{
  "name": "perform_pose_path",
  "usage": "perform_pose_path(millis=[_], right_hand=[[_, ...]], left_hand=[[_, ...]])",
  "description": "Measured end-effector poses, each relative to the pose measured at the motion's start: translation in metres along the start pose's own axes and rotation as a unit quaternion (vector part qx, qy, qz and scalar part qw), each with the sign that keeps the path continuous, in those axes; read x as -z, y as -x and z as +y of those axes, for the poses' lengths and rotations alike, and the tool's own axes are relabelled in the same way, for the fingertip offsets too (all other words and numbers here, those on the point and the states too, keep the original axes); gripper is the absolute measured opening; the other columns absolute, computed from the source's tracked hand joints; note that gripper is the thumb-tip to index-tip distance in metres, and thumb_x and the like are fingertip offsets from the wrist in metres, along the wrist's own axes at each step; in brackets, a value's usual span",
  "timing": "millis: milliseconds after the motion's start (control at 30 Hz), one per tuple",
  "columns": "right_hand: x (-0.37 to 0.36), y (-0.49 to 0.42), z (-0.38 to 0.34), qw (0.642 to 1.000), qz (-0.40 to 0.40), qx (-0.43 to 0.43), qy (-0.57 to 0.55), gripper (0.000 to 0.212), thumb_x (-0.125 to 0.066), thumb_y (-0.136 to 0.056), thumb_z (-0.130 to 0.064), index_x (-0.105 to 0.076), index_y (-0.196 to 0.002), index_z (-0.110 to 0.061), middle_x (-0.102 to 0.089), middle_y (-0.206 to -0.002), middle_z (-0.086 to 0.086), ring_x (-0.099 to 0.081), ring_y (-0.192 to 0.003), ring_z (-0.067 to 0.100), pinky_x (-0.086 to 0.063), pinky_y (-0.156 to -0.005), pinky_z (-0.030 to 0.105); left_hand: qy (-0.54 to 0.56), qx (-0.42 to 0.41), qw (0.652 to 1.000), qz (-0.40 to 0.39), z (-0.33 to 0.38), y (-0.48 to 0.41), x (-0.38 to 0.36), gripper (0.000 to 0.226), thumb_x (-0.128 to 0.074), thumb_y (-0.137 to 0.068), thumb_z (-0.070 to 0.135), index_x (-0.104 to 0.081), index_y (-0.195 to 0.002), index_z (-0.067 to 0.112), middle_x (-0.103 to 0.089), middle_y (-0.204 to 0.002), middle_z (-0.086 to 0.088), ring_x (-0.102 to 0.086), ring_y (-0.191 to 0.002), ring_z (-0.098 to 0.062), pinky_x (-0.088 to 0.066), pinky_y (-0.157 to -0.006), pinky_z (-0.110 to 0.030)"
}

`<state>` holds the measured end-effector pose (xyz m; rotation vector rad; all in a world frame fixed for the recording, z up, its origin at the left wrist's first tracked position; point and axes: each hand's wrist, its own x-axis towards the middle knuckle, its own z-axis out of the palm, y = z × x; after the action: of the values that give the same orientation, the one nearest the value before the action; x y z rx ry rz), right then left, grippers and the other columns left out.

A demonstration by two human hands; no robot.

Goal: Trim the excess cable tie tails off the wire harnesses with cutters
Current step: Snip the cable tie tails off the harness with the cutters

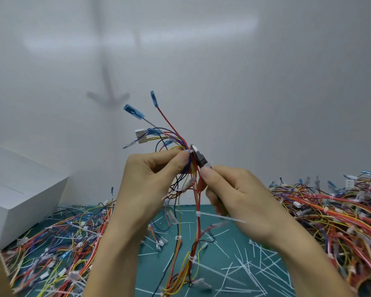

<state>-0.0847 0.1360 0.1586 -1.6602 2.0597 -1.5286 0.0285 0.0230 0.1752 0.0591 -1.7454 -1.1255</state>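
Head view, bench seen from above. Bottom of frame: a green cutting mat [221,254] strewn with cut tie tails [251,273], thin white slivers lying loose. Heaps of wire harnesses fill the lower left [58,249] and the right edge [334,213].

Centre: the held wire harness [199,230] hangs from the hands down to the mat. It is a light, limp bundle of thin insulated wires that will sag and swing wherever it is unsupported. One untrimmed tie tail [221,218] juts rightward from it below the right hand; it looks stiff and springy and is likely to fly off when cut.

The left hand [150,181] pinches the bundle between thumb and forefinger just beside a white cable tie [189,151]. That is the sound place to hold it, since the wires are cinched and firm there. The right hand [240,194] is curled round the handles of the cutters [198,156], whose head lies against the bundle at that tie. Whether the jaws are parted cannot be told. The insulation is soft and easily nicked, so the blades should bite the tail only.

Above the hands, blue-sleeved terminals [134,112] and a white connector [140,136] fan out to the upper left.

Beyond: a white box [24,194] at the left and a pale wall [266,82].
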Motion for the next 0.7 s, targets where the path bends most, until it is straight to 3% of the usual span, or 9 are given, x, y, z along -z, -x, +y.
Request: perform_pose_path(millis=[100, 300, 500, 700], right_hand=[[-0.0055, 0.0009, -0.0011, 0.989, 0.084, 0.04, 0.115, 0.045, -0.034, -0.091, -0.059, -0.054, -0.076, -0.022, -0.053, -0.059, -0.013, -0.046, -0.059, 0.012, -0.035, -0.055, 0.023], [-0.0078, 0.0008, 0.0008, 0.973, 0.126, 0.074, 0.181, 0.039, -0.03, -0.092, -0.059, -0.048, -0.078, -0.027, -0.048, -0.061, -0.008, -0.048, -0.062, 0.015, -0.037, -0.058, 0.038], [-0.01, 0.001, 0.0004, 0.977, 0.118, 0.065, 0.164, 0.044, -0.03, -0.091, -0.059, -0.043, -0.069, -0.024, -0.044, -0.055, -0.004, -0.044, -0.06, 0.022, -0.033, -0.057, 0.04], [-0.009, -0.0001, 0.0007, 0.992, 0.087, 0.036, 0.08, 0.051, -0.038, -0.095, -0.055, -0.05, -0.066, -0.015, -0.049, -0.056, 0.001, -0.038, -0.053, 0.013, -0.033, -0.054, 0.034]], left_hand=[[-0.015, -0.006, 1.0, -0.01, 0.0016, 0.0011, -0.0019, 0.037, -0.066, -0.091, 0.01, -0.079, -0.075, 0.041, -0.077, -0.077, 0.013, -0.072, -0.076, 0.002, -0.05, -0.068, -0.006], [-0.029, 0.015, 0.999, -0.005, -0.0027, 0.0017, -0.0056, 0.03, -0.064, -0.093, 0.015, -0.079, -0.081, 0.039, -0.077, -0.08, 0.012, -0.074, -0.08, -0.003, -0.051, -0.069, -0.009], [-0.049, 0.022, 0.999, 0.006, -0.0052, 0.001, -0.0069, 0.035, -0.063, -0.094, 0.018, -0.078, -0.076, 0.045, -0.077, -0.078, 0.012, -0.073, -0.079, -0.004, -0.051, -0.069, -0.01], [-0.048, 0.022, 0.999, 0.002, -0.0063, 0.0008, -0.0063, 0.026, -0.065, -0.093, 0.024, -0.079, -0.079, 0.04, -0.077, -0.078, 0.01, -0.074, -0.079, -0.005, -0.053, -0.07, -0.011]])
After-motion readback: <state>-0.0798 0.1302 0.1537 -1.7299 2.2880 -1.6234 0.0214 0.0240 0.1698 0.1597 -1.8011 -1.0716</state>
